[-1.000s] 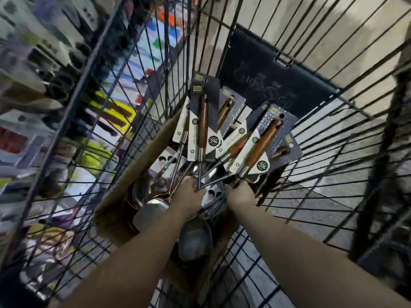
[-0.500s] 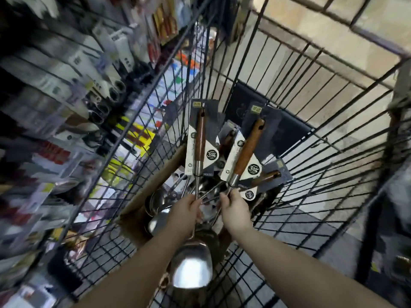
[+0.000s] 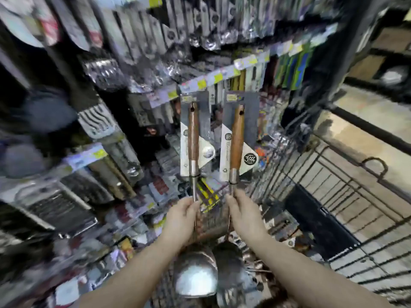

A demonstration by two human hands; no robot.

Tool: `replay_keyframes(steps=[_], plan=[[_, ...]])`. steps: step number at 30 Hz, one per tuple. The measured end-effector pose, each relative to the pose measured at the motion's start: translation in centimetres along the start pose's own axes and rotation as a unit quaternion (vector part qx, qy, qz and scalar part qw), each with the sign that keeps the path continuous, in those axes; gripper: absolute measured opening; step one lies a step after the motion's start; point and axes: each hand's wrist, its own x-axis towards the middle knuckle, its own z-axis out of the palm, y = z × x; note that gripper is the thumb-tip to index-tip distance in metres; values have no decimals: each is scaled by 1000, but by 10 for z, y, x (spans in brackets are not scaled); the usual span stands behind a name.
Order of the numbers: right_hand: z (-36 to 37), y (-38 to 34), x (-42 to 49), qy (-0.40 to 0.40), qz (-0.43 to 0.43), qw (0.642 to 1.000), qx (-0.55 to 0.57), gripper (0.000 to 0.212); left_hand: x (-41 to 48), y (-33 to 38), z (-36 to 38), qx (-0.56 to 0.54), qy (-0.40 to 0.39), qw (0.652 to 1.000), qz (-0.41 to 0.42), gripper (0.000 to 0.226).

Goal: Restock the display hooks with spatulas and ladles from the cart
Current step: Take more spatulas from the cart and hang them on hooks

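Although blur softens most of it, the display rack (image 3: 111,85) fills the left and upper view, hung with rows of packaged kitchen utensils; single items cannot be told apart.

Wire cart (image 3: 347,196): black mesh walls at lower right, a dark flat panel (image 3: 318,223) leaning inside against its right wall. Tan floor (image 3: 367,121) shows beyond it.

Left ladle (image 3: 193,138): held upright over the cart in front of the rack, wooden handle uppermost, steel shaft below, shiny round bowl lowest, near the bottom edge of the view. A grey-and-white backing card (image 3: 203,121) is fixed behind the handle.

Right utensil (image 3: 235,138): upright just beside the ladle, not touching it, same wooden handle, card printed "304" (image 3: 250,159). Its rounded head lies in shadow beside the ladle's bowl; the type cannot be told.

Left hand (image 3: 182,216): fingers curled round the ladle's steel shaft, thumb tip against the metal.

Right hand (image 3: 242,216): fingers and thumb closed round the right utensil's shaft below the ferrule.

Yellow price labels (image 3: 201,83): a slanting strip along the rack edge above the handles.
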Motion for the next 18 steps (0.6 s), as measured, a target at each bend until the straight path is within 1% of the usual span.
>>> replay_keyframes(steps=[3,5,7,9,12,15,18], plan=[[14,-59,-2,-22,-69,997,30,21,-16,1,-55,-10,82,997,15,36],[29,-101,-11,-37,-121,991,48,28,-34,4,-98,-15,132,991,21,40],[47,-146,-26,-53,-165,983,65,34,-58,4,-143,-27,174,984,30,38],[68,-192,-47,-76,-208,972,75,33,-87,-2,-190,-43,219,974,34,34],[108,-260,-95,-122,-270,950,98,31,-143,-20,-261,-72,295,952,28,33],[153,-323,-157,-166,-326,924,115,29,-216,-38,-331,-63,362,929,43,27],[198,-378,-223,-196,-381,896,116,34,-290,-58,-395,-34,428,902,45,31]])
